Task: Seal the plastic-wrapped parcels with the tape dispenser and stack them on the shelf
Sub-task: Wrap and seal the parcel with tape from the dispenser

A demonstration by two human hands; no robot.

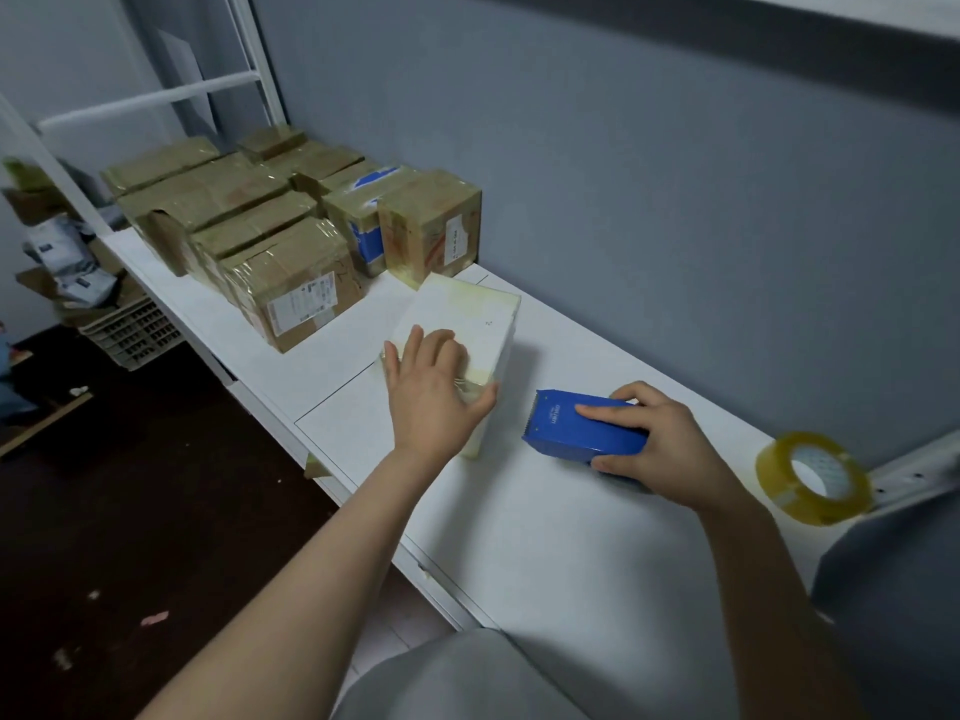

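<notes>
Your left grip lies nearly flat, fingers spread, on the white parcel beneath it. Just right of it, your right grip curls round the blue tape dispenser on the shelf.

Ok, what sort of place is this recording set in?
Probably a small parcel packing or storage room. Taped cardboard parcels are stacked on a white shelf, the right hand holds a blue tape dispenser, and a spare tape roll sits nearby.

Left grip palm-down, right grip clasped round tape dispenser
</notes>
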